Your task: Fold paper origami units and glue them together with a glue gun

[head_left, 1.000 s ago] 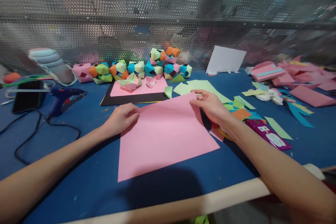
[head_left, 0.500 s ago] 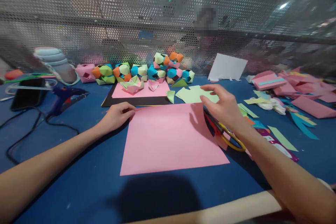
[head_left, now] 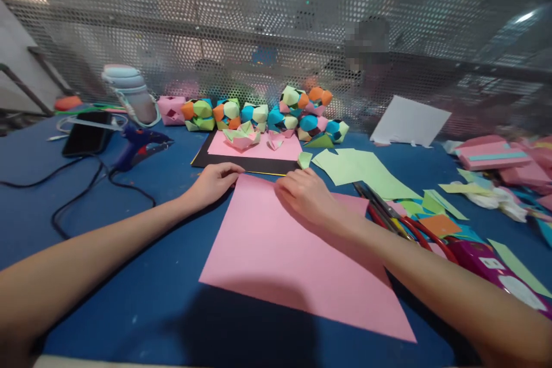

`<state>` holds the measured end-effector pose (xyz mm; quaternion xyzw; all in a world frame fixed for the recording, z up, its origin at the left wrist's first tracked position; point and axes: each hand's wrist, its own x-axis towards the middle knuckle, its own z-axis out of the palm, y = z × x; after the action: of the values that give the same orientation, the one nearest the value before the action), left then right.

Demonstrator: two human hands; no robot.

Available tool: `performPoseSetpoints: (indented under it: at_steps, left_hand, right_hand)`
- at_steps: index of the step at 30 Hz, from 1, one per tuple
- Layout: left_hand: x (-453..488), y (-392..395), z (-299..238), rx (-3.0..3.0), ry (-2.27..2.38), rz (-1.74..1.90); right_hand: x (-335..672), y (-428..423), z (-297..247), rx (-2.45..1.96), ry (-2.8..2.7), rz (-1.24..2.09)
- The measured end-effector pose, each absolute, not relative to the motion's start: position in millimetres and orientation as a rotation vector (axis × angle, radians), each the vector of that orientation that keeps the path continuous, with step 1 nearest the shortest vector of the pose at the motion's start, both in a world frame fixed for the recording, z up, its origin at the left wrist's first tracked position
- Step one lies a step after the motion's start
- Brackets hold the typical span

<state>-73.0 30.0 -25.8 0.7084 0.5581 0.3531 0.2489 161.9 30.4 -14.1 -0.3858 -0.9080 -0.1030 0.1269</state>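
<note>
A large pink sheet of paper (head_left: 276, 264) lies flat and turned at an angle on the blue table. At its far left corner my left hand (head_left: 215, 184) is closed, thumb and fingers pinching the paper. My right hand (head_left: 308, 195) rests over the far edge with its fingers curled down onto the sheet; the fingertips are partly hidden. Just beyond the hands are a black board (head_left: 241, 164) with a smaller pink sheet (head_left: 215, 146) and a small green folded piece (head_left: 304, 160).
Folded paper balls (head_left: 254, 117) line the mesh screen (head_left: 241, 29). At left stand a glue gun (head_left: 133, 144), phone (head_left: 88, 133) and bottle (head_left: 133, 92). Green sheets (head_left: 366, 167), scissors (head_left: 426, 236), a purple packet (head_left: 487, 264) and paper scraps (head_left: 440, 224) lie at right.
My right hand has moved left along the far edge, and its spread fingers have curled onto the paper. The pink sheet has turned slightly clockwise. The view has swung left.
</note>
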Motion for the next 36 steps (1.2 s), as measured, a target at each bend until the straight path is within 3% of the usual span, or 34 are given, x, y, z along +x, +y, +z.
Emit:
performPoseSetpoints:
  at_steps: [5,13,17,22,29,36]
  left_hand:
    - [-74.3,31.3,-27.0,1.903,1.521,0.999]
    - [-70.4,30.1,-29.0,1.838,1.471,1.134]
    - [-63.1,20.2,-23.5,1.973,1.347,1.254]
    - [-65.3,24.9,-25.1,1.818,1.302,1.347]
    - [-80.2,39.4,-20.3,1.782,1.595,1.041]
    - [-79.9,38.6,-29.1,1.924,1.569,0.895]
  right_hand:
    - [160.6,18.9,-12.3,-1.024,-2.651,-0.453]
    - [171.2,31.5,2.6,-1.195,-2.577,-0.298]
    - [153.8,33.6,3.5,-1.075,-2.558,-0.100]
    - [138.7,52.7,10.9,-1.229,-2.514,0.187]
    - [175.1,94.8,12.7,-1.396,-2.079,0.559]
    - [193.5,86.7,-1.2,-1.377,-1.884,0.962]
